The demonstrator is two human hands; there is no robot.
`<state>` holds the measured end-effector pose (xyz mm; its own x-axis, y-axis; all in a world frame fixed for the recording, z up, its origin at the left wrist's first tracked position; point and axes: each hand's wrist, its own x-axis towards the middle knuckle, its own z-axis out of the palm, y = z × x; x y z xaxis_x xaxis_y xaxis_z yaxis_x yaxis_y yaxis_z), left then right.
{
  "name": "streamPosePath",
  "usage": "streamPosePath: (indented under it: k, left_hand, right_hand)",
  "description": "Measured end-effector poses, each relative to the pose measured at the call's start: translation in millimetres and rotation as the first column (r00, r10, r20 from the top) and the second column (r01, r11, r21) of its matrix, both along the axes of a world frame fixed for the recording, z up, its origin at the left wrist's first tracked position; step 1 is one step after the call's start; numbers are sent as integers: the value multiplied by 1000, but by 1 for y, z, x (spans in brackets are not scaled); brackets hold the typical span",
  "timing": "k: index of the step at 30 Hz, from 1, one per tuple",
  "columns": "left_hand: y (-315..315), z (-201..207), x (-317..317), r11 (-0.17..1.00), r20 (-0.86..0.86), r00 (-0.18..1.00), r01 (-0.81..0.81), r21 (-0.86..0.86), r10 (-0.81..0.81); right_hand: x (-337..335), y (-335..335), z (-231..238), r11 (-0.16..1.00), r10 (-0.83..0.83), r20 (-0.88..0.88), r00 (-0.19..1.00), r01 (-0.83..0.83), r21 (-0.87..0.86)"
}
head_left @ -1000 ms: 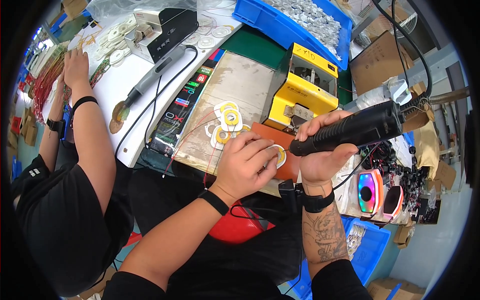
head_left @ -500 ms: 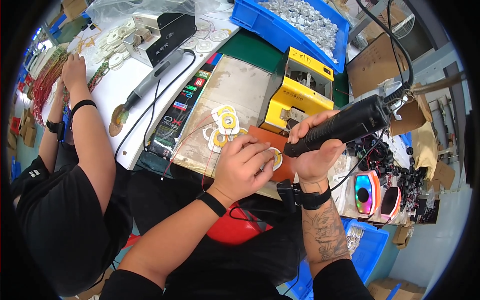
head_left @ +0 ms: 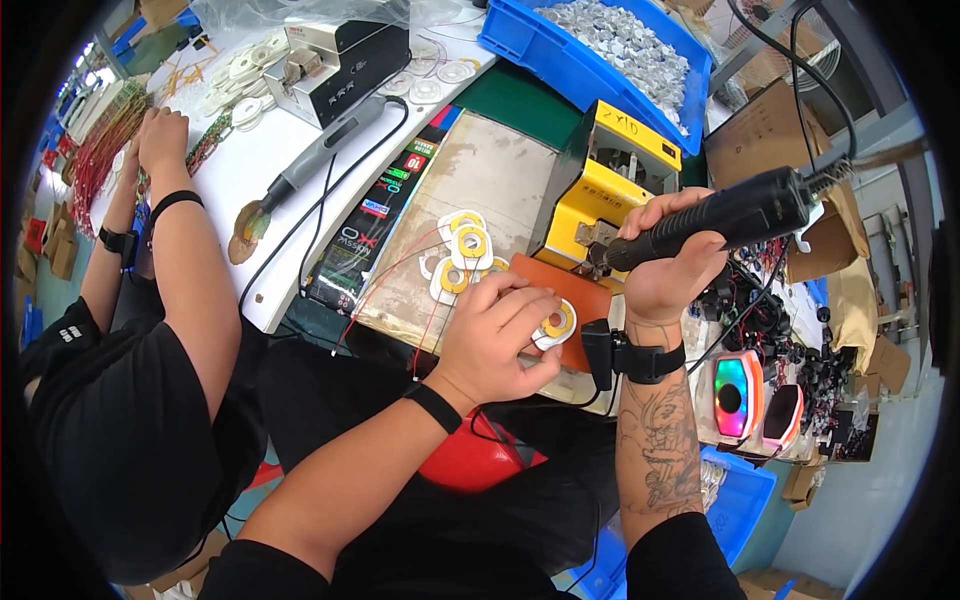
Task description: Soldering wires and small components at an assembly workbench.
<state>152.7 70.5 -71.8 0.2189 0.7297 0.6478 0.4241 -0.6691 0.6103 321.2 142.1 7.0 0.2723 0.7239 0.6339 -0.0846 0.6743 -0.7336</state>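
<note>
My right hand is wrapped round a black electric screwdriver, held tilted. Its tip end meets the front of a yellow screw feeder; the bit is hidden there. My left hand has its fingertips on a white round part with a yellow ring. That part lies on the near end of an orange-brown mat, in front of the feeder. Beside my left hand, several similar white-and-yellow parts with thin red and black wires rest in a cluster on a worn board.
A blue bin of small whitish pieces stands behind. Left, a co-worker's hands are near red wires; a grey soldering iron lies between us. Lit speaker-like units sit right. A cable hangs from above.
My right hand has moved the electric screwdriver away from the white part to the front of the screw feeder. My left hand stays at the part, its thumb lower and more of the part showing.
</note>
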Motion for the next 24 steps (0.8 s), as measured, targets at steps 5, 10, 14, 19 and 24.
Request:
streamPosePath:
  k: [5,10,14,19,24]
  left_hand:
    - [0,0,-1,1000,-16,1000,-21,8,21]
    - [0,-1,0,999,-24,999,-28,17,28]
    - [0,-3,2,999,-12,999,-39,12,39]
    - [0,-5,-2,999,-20,999,-47,-4,47]
    - [1,-3,0,1000,4,1000,-16,-5,16]
  right_hand:
    - [-2,-4,-3,1000,-11,-12,1000,11,-4]
    - [-3,-14,-1,997,-4,-37,999,1,-72]
    - [-10,-41,2,982,99,-151,984,-121,-144]
    - [-31,-62,-3,973,127,-80,989,-140,-186]
    - [-39,-63,-9,969,107,-172,979,-141,-202]
